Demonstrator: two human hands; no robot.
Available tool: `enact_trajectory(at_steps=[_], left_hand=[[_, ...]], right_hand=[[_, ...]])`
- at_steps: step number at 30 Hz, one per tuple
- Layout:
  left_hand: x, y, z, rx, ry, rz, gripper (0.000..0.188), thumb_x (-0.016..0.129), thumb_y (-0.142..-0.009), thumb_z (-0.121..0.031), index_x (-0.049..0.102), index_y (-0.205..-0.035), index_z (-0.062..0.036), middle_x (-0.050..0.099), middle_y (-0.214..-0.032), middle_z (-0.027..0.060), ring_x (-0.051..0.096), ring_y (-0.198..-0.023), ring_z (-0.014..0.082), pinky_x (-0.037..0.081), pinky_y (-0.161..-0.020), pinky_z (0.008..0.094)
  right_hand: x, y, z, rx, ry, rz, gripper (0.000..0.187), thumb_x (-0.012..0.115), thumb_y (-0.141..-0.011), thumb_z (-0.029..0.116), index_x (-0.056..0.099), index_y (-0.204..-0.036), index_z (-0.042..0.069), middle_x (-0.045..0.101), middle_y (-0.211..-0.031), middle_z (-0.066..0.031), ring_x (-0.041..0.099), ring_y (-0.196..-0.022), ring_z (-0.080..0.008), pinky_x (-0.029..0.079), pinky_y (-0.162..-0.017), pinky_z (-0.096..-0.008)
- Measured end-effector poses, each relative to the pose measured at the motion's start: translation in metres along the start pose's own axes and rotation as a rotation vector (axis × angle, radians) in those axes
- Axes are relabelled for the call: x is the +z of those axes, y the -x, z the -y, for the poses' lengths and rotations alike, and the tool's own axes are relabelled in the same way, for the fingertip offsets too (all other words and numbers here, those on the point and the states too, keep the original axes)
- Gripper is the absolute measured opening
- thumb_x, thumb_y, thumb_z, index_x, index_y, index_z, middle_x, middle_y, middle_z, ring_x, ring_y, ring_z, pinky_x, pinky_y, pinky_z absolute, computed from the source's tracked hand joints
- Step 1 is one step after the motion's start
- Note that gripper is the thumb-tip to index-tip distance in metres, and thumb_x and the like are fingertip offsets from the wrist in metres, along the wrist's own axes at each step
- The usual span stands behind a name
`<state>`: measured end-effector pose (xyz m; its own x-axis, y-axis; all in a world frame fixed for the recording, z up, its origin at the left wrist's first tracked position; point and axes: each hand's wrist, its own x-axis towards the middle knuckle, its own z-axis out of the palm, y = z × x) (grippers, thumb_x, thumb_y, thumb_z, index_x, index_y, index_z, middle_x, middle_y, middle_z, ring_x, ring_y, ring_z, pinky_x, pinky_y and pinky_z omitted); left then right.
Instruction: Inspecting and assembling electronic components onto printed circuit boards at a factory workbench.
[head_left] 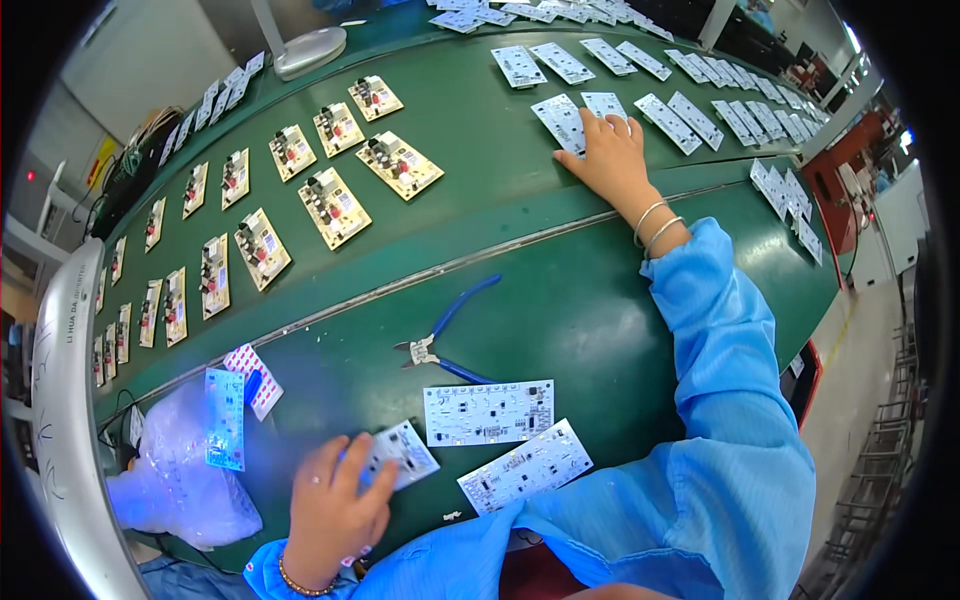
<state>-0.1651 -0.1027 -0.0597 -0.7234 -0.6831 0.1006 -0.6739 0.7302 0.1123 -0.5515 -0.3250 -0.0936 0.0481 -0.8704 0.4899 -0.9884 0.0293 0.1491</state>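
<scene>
My right hand (pixel 612 160) reaches over the green conveyor, its fingers spread. Its fingertips overlap the near end of a white circuit board (pixel 603 104), while the thumb lies by the lower end of another white circuit board (pixel 558 122). Slightly blurred, my left hand (pixel 338 505) is low on the near green worktop, with fingers and thumb around the left end of a third white circuit board (pixel 408 452). Just right of it lie a white circuit board (pixel 490 412) and a tilted one (pixel 525 467). Blue-handled side cutters (pixel 423 352) lie open above them.
Yellowish boards with mounted components (pixel 333 208) stand in rows on the conveyor's left. White boards (pixel 668 122) line its right. A plastic bag (pixel 185 475) sits at left beside a blue-lit board (pixel 225 420). A lamp arm (pixel 75 400) borders the left edge; loose boards (pixel 788 200) lie at right.
</scene>
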Motion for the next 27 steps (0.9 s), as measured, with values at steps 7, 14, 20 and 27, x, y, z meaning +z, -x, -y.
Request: enact_trajectory(at_steps=[7,14,20,27], left_hand=[[-0.015,0.010,0.008,-0.310,-0.013,0.151,0.059,0.072,-0.052,-0.028,0.053,-0.105,-0.0093,0.040,-0.116,0.0190,0.039,-0.103,0.0380,0.032,-0.087,0.0480],[-0.001,0.033,0.074,-0.478,0.075,-0.648,0.087,0.075,-0.054,-0.027,0.028,-0.125,-0.0085,0.033,-0.127,0.0190,0.034,-0.114,0.0383,0.028,-0.093,0.0450],[-0.015,0.068,0.098,-0.588,-0.160,-0.655,0.086,0.075,-0.054,-0.034,0.034,-0.123,-0.0032,0.048,-0.114,0.0115,0.042,-0.108,0.0260,0.026,-0.096,0.0376],[-0.008,0.075,0.091,-0.487,-0.087,-0.979,0.095,0.073,-0.056,-0.006,0.012,-0.129,-0.0083,0.050,-0.104,0.0202,0.052,-0.093,0.0299,0.040,-0.081,0.0401]], right_hand=[[-0.008,-0.002,0.041,-0.180,-0.534,-0.184,0.064,0.065,-0.061,0.022,0.038,-0.116,0.003,0.055,-0.099,-0.0130,0.044,-0.102,-0.0278,0.028,-0.091,-0.0373],[-0.092,-0.007,0.212,-1.097,-1.039,-0.151,0.073,0.064,-0.058,0.015,0.030,-0.122,0.004,0.048,-0.112,-0.0124,0.041,-0.102,-0.0293,0.031,-0.090,-0.0385],[-0.120,0.006,0.296,-1.303,-1.179,-0.051,0.065,0.067,-0.057,0.017,0.043,-0.118,0.011,0.050,-0.100,-0.0121,0.044,-0.095,-0.0297,0.033,-0.085,-0.0382],[-0.105,0.014,0.302,-1.087,-1.171,-0.190,0.070,0.068,-0.064,0.019,0.034,-0.124,0.007,0.039,-0.121,-0.0135,0.036,-0.111,-0.0284,0.031,-0.092,-0.0350]])
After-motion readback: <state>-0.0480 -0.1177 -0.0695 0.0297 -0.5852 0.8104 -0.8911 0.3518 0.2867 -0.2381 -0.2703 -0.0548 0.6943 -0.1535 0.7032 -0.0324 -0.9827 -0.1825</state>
